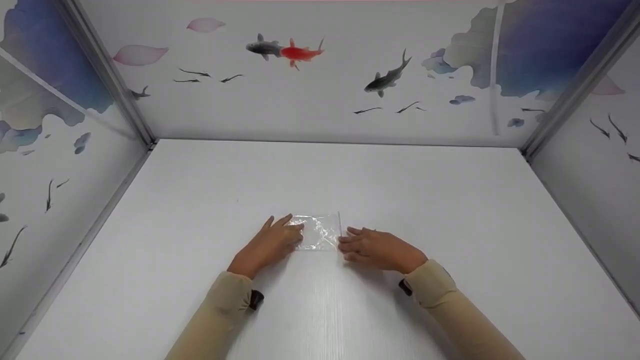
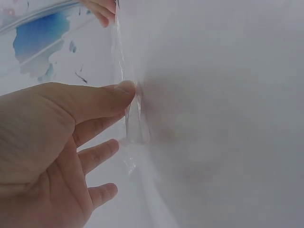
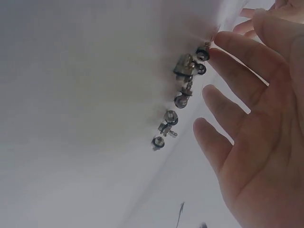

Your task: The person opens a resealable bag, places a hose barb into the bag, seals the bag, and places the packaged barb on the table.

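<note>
A clear, crinkled plastic bag (image 1: 320, 232) lies flat on the white table between the two hands in the head view. My left hand (image 1: 272, 242) pinches its left edge; the left wrist view shows the thumb (image 2: 107, 99) against the film, with the other fingers spread behind. At the bag's right edge rests my right hand (image 1: 377, 248), fingers extended and fingertips touching or very near it. Several small metal fittings with dark rings (image 3: 185, 66) lie in a row beside the right fingertips in the right wrist view; the head view does not show them.
The white tabletop (image 1: 320, 175) extends around the hands. Printed panels with fish and blue patches form a back wall (image 1: 320, 110) and side walls, joined by grey metal corner posts (image 1: 565, 85). Each sleeve cuff has a small black device (image 1: 256, 300) beside it.
</note>
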### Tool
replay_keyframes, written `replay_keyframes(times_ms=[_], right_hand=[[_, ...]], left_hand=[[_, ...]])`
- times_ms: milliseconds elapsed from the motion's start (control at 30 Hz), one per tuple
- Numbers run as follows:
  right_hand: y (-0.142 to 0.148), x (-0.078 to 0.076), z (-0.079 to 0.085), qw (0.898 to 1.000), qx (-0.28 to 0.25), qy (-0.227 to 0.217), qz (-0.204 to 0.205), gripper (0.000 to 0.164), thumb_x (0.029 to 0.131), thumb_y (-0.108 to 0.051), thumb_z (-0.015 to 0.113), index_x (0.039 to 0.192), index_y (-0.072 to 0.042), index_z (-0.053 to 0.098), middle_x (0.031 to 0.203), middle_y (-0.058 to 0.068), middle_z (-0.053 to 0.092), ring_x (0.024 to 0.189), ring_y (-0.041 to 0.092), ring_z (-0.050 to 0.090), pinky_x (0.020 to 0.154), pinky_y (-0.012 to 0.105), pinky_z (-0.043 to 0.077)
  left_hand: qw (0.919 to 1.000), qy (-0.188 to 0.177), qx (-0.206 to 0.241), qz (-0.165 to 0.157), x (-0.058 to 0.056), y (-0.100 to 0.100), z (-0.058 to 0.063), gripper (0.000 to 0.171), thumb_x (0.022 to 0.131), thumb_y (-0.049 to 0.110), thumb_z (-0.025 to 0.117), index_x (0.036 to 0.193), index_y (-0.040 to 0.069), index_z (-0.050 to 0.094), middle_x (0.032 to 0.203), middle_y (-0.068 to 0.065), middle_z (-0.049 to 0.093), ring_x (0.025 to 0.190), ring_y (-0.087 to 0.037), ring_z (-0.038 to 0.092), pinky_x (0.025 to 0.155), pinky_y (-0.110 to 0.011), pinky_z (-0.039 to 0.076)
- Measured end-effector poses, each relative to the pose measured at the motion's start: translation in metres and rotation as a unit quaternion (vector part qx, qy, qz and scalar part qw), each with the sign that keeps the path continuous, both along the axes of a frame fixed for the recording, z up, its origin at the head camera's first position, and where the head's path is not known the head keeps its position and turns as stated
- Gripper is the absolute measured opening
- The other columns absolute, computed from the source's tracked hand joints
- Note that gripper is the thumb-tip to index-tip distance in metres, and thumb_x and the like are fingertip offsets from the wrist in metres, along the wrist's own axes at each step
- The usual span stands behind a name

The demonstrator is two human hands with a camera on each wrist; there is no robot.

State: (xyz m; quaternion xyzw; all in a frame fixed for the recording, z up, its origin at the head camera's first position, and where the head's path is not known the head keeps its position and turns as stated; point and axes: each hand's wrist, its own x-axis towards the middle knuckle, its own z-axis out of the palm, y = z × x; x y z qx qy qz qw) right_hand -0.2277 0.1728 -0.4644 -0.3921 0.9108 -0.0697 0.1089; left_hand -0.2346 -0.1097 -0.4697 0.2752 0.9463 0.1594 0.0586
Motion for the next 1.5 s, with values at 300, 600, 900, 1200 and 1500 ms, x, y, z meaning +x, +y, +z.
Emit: replay_keyframes(times_ms=[300, 600, 900, 1200, 1500], right_hand=[[-0.005, 0.005, 0.001, 1.0, -0.016, -0.012, -0.003, 0.043, 0.101, -0.038, 0.046, 0.136, -0.015, 0.056, 0.144, 0.0, 0.05, 0.14, 0.025, 0.037, 0.108, 0.049, 0.035], [0.004, -0.006, 0.001, 0.99, -0.135, -0.002, -0.033, 0.037, 0.096, -0.024, 0.06, 0.129, -0.008, 0.062, 0.133, 0.007, 0.06, 0.126, 0.025, 0.053, 0.101, 0.041, 0.044], [0.0, -0.027, 0.001, 0.96, -0.258, -0.016, -0.109, 0.024, 0.09, -0.01, 0.066, 0.111, 0.003, 0.07, 0.11, 0.015, 0.07, 0.103, 0.028, 0.065, 0.09, 0.043, 0.051], [-0.009, -0.045, 0.005, 0.938, -0.239, -0.108, -0.226, 0.023, 0.09, -0.015, 0.068, 0.106, 0.0, 0.072, 0.103, 0.013, 0.072, 0.091, 0.022, 0.066, 0.082, 0.04, 0.053], [-0.018, -0.054, 0.001, 0.929, -0.206, -0.139, -0.275, 0.02, 0.088, -0.016, 0.069, 0.101, -0.002, 0.074, 0.097, 0.011, 0.073, 0.073, 0.014, 0.061, 0.068, 0.031, 0.052]], left_hand=[[0.998, -0.06, 0.017, 0.009, -0.002, -0.003, 0.007, 0.026, 0.094, 0.009, 0.059, 0.118, 0.011, 0.068, 0.142, -0.006, 0.052, 0.145, -0.032, 0.025, 0.116, -0.057, 0.009], [0.9951, -0.034, 0.08, 0.045, -0.004, 0.007, 0.014, 0.03, 0.092, 0.02, 0.065, 0.12, 0.009, 0.066, 0.13, -0.008, 0.062, 0.133, -0.029, 0.045, 0.113, -0.047, 0.028], [0.9686, -0.086, 0.202, 0.117, -0.007, 0.038, 0.013, 0.032, 0.09, 0.028, 0.067, 0.11, 0.004, 0.063, 0.096, -0.007, 0.064, 0.09, -0.021, 0.057, 0.079, -0.037, 0.048], [0.9524, -0.124, 0.237, 0.146, -0.015, 0.061, 0.002, 0.031, 0.09, 0.029, 0.067, 0.107, 0.004, 0.063, 0.094, -0.009, 0.065, 0.082, -0.019, 0.058, 0.073, -0.033, 0.047], [0.9514, -0.141, 0.224, 0.158, -0.018, 0.071, -0.008, 0.028, 0.089, 0.027, 0.068, 0.103, 0.004, 0.064, 0.092, -0.009, 0.064, 0.076, -0.016, 0.055, 0.068, -0.03, 0.045]])
